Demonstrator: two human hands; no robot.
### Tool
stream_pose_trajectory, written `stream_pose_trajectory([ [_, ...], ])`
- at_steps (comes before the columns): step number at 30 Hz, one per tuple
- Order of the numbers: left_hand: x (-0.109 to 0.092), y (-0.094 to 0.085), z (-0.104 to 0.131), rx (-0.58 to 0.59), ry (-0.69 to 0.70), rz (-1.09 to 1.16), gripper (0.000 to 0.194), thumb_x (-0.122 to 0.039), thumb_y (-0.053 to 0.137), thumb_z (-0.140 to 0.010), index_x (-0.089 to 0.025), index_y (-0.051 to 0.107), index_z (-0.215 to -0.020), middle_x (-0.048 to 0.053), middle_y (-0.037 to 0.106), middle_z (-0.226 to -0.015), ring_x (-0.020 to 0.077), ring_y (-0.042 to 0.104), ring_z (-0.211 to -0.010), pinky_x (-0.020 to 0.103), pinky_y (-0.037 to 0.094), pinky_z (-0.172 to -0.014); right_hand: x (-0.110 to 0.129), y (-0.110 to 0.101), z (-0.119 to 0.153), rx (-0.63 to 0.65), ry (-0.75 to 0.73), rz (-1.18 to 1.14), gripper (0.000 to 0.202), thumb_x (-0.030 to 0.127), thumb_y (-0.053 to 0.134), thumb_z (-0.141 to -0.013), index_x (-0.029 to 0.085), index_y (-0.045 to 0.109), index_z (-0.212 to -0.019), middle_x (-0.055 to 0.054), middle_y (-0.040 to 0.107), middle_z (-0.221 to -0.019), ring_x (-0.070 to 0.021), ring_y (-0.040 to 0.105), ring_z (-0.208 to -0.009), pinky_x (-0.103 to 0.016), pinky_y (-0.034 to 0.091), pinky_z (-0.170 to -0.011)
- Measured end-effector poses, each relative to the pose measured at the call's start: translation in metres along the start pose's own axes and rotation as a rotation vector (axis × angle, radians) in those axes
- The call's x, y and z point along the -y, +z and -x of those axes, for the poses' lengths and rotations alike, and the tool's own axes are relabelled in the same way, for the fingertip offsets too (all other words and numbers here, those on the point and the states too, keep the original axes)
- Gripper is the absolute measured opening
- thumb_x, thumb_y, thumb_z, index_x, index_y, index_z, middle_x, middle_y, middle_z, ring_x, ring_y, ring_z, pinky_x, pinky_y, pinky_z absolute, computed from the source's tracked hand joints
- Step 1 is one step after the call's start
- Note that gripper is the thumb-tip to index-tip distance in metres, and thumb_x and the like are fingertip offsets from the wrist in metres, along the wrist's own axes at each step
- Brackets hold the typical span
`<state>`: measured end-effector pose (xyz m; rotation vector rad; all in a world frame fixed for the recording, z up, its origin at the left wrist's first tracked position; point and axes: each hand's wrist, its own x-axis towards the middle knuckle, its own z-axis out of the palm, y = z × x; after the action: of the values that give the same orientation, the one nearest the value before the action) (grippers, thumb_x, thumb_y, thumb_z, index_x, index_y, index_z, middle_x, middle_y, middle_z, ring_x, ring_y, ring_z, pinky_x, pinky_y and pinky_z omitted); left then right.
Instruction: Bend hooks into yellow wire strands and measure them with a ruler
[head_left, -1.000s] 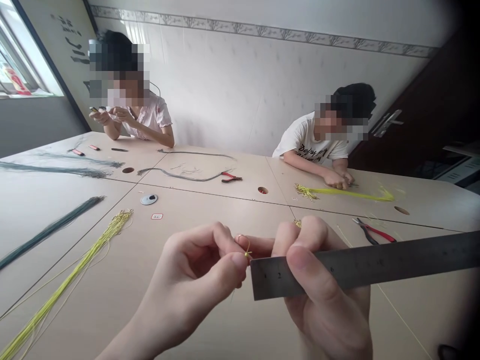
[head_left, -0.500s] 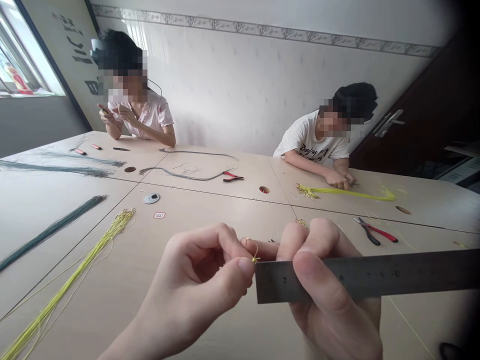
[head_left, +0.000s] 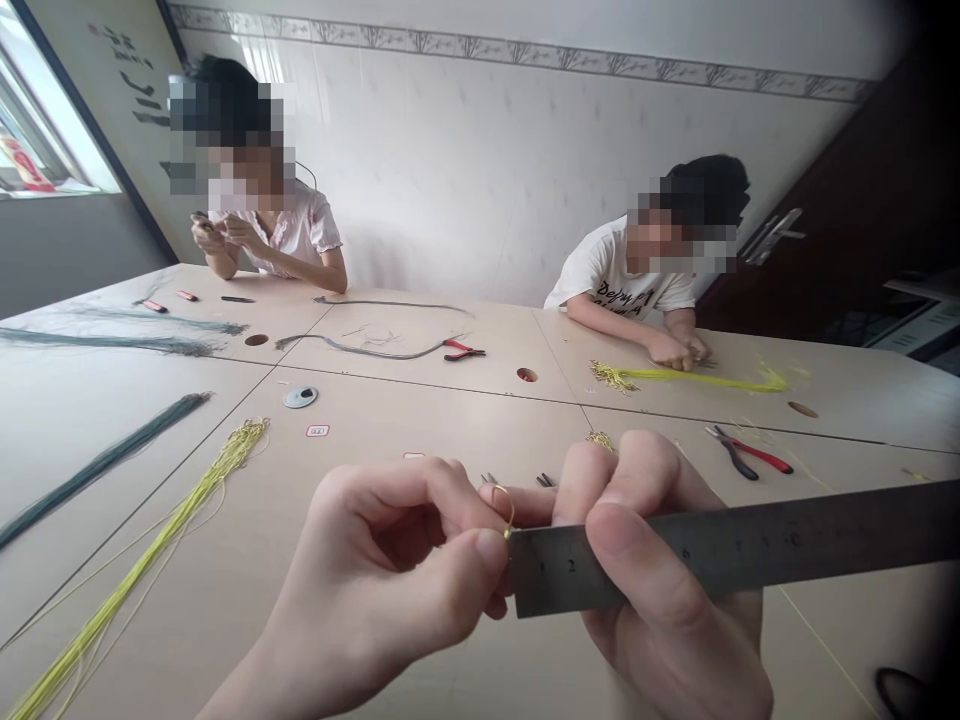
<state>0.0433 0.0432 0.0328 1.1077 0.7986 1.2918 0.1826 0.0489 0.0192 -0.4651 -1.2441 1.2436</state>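
Observation:
My left hand (head_left: 405, 565) pinches a small gold fish hook (head_left: 511, 508) between thumb and forefinger. A bright yellow knot (head_left: 507, 534) shows at the hook's base, right against the left end of a steel ruler (head_left: 735, 540). My right hand (head_left: 667, 570) is closed around the ruler, thumb on its marked face and fingers behind. The ruler slopes slightly up toward the right edge of the view. The rest of the line tied to the hook is mostly hidden by my hands; a thin yellow strand (head_left: 821, 640) runs down past the right hand.
Left lie a yellow line bundle (head_left: 161, 535) with gold hooks and a dark green bundle (head_left: 97, 465). Red-and-black cutters (head_left: 750, 455) lie right, other pliers (head_left: 463, 350) farther back. Across the table sit two people, one handling yellow lines (head_left: 697, 378). Table holes include one (head_left: 527, 375) at centre.
The ruler's left end has dipped slightly while its right part has risen. The hook stands a little more upright in my left fingers. Both grips are kept.

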Motion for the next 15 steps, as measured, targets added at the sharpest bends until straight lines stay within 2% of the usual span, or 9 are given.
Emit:
stream_pose_trajectory([
  [6,0.0005,0.0,0.0014,0.037,0.003,0.006,0.02,-0.014,0.062,-0.072,-0.018,0.063,-0.052,-0.002,0.059,-0.05,0.0094,0.054,-0.052,0.018,0.048,-0.053,0.0007,-0.0019,-0.0004,-0.002,-0.044,0.045,0.013,0.024,0.054,-0.086,0.024,0.051,-0.074,0.006,0.052,-0.062,-0.0123,0.063,-0.052,-0.043,0.057,-0.073],
  [11,0.0013,-0.0003,0.0008,0.044,0.024,0.004,0.021,-0.011,0.062,-0.07,-0.018,0.058,-0.051,-0.002,0.059,-0.05,0.0103,0.055,-0.053,0.018,0.049,-0.053,0.0,-0.0006,-0.0007,-0.006,-0.028,-0.005,0.011,0.022,0.055,-0.085,0.023,0.053,-0.074,0.006,0.052,-0.063,-0.0123,0.063,-0.054,-0.043,0.057,-0.071],
  [15,0.0007,0.0011,0.0011,0.035,0.019,0.038,0.022,-0.009,0.061,-0.07,-0.017,0.056,-0.05,-0.003,0.059,-0.051,0.0107,0.059,-0.059,0.016,0.049,-0.054,0.0004,-0.0005,0.0006,0.024,0.003,-0.048,0.011,0.021,0.054,-0.086,0.024,0.051,-0.075,0.006,0.052,-0.066,-0.0123,0.064,-0.059,-0.043,0.056,-0.077],
])
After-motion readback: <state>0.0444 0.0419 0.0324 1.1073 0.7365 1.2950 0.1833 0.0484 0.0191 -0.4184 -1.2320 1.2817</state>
